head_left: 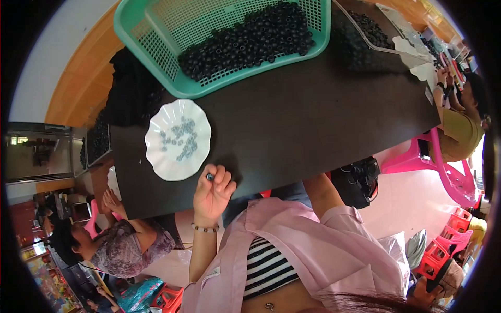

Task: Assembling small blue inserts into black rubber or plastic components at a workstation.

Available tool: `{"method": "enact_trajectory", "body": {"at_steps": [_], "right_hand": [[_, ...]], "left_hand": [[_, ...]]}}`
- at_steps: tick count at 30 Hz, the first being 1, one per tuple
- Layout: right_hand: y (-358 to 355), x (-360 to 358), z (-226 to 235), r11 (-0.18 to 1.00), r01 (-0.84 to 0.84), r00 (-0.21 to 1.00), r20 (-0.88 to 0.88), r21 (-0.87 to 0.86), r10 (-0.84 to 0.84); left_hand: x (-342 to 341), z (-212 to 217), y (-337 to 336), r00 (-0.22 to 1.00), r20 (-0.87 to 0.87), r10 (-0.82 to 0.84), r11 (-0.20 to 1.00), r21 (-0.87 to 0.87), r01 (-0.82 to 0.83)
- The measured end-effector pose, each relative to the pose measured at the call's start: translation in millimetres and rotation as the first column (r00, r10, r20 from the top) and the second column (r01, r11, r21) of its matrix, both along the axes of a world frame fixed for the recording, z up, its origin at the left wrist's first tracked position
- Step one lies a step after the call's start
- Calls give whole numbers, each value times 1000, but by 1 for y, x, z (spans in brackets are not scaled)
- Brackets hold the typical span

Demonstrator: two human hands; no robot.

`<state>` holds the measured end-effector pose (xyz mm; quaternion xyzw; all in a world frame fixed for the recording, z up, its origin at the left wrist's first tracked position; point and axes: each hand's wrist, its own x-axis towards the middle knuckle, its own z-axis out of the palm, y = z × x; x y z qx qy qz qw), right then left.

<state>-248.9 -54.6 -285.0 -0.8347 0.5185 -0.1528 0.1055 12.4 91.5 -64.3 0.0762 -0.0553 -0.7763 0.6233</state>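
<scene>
My left hand [214, 192], with a beaded bracelet at the wrist, is raised just off the table's front edge. Its fingers are curled and closed on a small black round cap [210, 177], whose end faces up. Close by, on the table, lies a white scallop-edged plate [156, 156] holding many small clear, bluish pieces [182, 136]. My right forearm [324, 194] reaches to the table edge, where the hand disappears beneath it. Beyond the plate stands a green plastic basket [180, 89] with a heap of black round caps [250, 44].
The dark table [292, 115] extends to the right. At its far right is a clear bin [365, 39] with black parts. Dark cloth [128, 88] lies left of the basket. One person [130, 245] sits at the left, another [459, 130] at the right beside a pink chair [449, 177].
</scene>
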Motion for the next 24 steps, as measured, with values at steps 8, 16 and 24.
{"method": "enact_trajectory", "body": {"at_steps": [8,16,24], "right_hand": [[1,-63,-26,995,83,995,56,56,-86],[10,-120,-34,990,111,992,48,82,-115],[47,-141,-42,981,151,986,44,123,-158]], "left_hand": [[-5,8,5,999,-6,45,996,80,-44],[-9,13,0,996,-10,84,989,124,-82],[-10,14,-5,998,-29,56,991,124,-52]]}}
